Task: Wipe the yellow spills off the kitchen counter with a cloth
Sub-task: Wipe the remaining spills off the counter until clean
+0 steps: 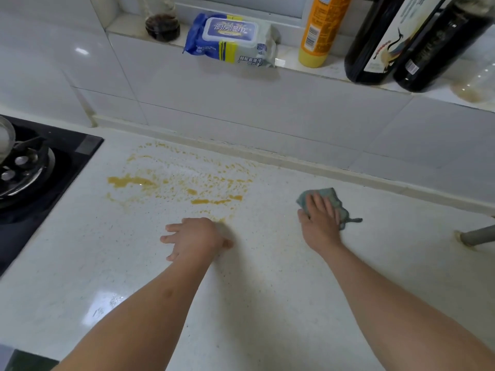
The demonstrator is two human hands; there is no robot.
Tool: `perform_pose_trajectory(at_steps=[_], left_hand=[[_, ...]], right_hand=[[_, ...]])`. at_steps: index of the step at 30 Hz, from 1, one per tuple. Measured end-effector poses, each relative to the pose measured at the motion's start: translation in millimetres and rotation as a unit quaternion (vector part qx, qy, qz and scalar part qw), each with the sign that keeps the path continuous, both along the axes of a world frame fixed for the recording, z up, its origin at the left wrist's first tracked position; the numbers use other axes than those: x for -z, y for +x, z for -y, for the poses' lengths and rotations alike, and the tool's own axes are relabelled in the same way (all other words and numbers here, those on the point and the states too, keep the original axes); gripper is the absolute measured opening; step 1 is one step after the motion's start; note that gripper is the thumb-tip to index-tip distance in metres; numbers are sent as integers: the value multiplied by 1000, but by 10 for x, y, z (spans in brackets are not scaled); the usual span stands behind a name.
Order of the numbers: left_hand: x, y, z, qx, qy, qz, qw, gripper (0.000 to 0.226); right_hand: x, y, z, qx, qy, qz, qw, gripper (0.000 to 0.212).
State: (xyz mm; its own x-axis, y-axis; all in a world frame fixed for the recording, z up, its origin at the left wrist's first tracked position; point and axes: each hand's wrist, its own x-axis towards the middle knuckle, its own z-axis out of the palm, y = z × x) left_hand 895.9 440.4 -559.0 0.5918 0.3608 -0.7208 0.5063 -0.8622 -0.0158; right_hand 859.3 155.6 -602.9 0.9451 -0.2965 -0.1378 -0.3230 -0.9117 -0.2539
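Yellow spills (174,180) are smeared and speckled across the middle of the white speckled counter (254,290), from near the stove to the centre. My right hand (320,219) lies flat on a small blue-green cloth (334,200), pressing it onto the counter to the right of the spills. A corner loop of the cloth sticks out on the right. My left hand (194,238) rests on the counter with fingers spread, holding nothing, at the near edge of the spills.
A black gas hob (34,167) with a burner lies at the left. On the window ledge behind stand a dark jar (162,26), a pack of wet wipes (231,40), a yellow bottle (320,30) and two dark bottles (401,41). A grey pipe (476,234) enters at right.
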Motion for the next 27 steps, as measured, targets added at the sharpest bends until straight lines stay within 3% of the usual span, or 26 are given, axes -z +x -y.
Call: perform_pose_trajectory(at_steps=[2, 7, 18, 21, 27], left_hand=[[12, -15, 6, -9, 2, -1, 1000, 149], [-50, -18, 40, -37, 0, 11, 999, 150], [-86, -62, 8, -99, -10, 33, 994, 148], [-68, -64, 22, -101, -7, 33, 994, 150], [-97, -76, 37, -95, -8, 36, 995, 150]], right_hand=[[-63, 211, -19, -49, -39, -25, 998, 56], [-210, 551, 313, 19, -139, -42, 989, 54], [-151, 676, 69, 199, -54, -53, 977, 59], [-151, 817, -279, 155, -50, -50, 985, 57], [-187, 1183, -1025, -37, -43, -18, 998, 55]])
